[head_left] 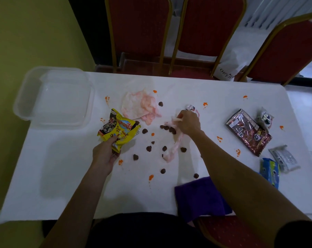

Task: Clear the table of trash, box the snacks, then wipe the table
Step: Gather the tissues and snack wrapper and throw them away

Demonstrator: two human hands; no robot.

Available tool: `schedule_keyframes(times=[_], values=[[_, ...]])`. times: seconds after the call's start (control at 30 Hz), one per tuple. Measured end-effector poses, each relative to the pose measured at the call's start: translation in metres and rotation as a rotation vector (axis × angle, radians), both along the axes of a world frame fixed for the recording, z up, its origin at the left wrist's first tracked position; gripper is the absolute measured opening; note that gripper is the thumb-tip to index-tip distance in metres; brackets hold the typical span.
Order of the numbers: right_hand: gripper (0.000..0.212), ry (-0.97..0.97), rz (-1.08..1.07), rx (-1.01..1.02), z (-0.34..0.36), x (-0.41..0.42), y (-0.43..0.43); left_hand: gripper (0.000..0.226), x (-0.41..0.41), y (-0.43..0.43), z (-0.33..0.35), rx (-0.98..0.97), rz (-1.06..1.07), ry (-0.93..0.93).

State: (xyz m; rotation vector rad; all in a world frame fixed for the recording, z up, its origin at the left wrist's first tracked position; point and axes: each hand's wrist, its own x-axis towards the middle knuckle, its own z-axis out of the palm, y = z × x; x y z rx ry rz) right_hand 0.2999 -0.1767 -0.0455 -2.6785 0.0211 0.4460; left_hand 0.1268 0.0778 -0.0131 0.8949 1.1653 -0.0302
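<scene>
Two hands engaged: yellow snack bag (118,131) gripped by L hand (105,154); stained tissue (171,138) pinched by R hand (188,123), choc pieces (149,148) scattered btwn.

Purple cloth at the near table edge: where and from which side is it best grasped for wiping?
Probably pinch the near flap of the purple cloth, which hangs past the table edge, coming from the person's side, thumb underneath. Elsewhere it lies flat, giving little to catch, and the right forearm crosses over it.

yellow packet (118,130) print blurred, nothing legible
</scene>
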Motion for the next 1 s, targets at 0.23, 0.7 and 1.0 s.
schedule_keyframes(times=[0.23,0.7,1.0], values=[[0.006,-0.107,-0.177,0.286,0.062,-0.024,-0.021,0.027,0.008,-0.010,0.003,0.004,-0.044,-0.022],[0.063,0.246,0.110,-0.057,-0.010,-0.145,-0.006,0.012,-0.004,-0.028,0.008,0.039,-0.105,-0.024],[0.043,0.145,0.067,0.075,-0.008,-0.142,-0.012,0.026,-0.014,-0.038,0.006,0.061,-0.075,-0.044]])
